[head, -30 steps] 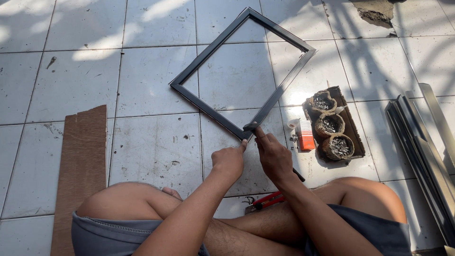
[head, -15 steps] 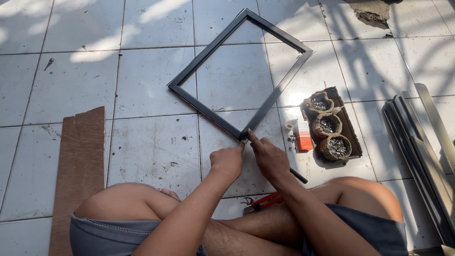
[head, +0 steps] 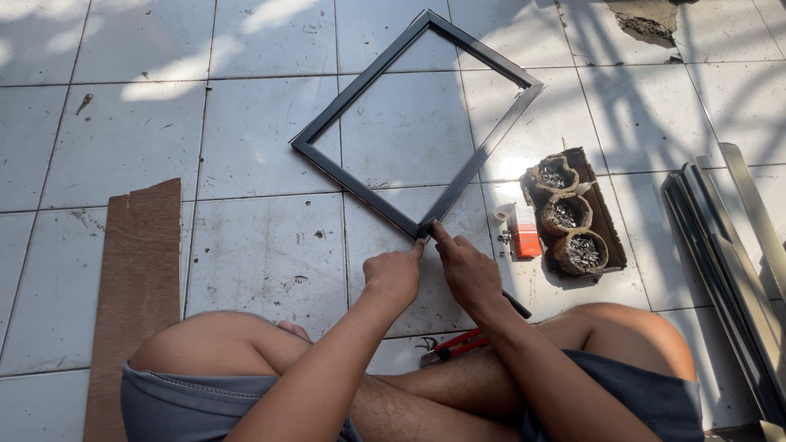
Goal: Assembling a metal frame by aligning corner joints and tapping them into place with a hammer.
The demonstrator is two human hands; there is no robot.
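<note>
Here, the near corner of the dark metal frame (head: 417,123) is pinched between the left hand (head: 394,277) and right hand (head: 465,274), a slim tool gripped in the right. Flat on the floor tiles (head: 123,131), the frame is judged light, stiff, best held by its bars. Right of the frame: three small baskets of screws (head: 569,214), metal bars (head: 729,262). Nearer than the frame: red pliers (head: 458,344).

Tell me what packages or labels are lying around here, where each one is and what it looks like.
Small box: on the floor tiles just left of the tray, right of the frame's near corner; upright rectangle, orange-red with a white top.
Three round containers: in a row on the brown tray, brownish, holding small metal bits; no label shows.
No signs or screens.
</note>
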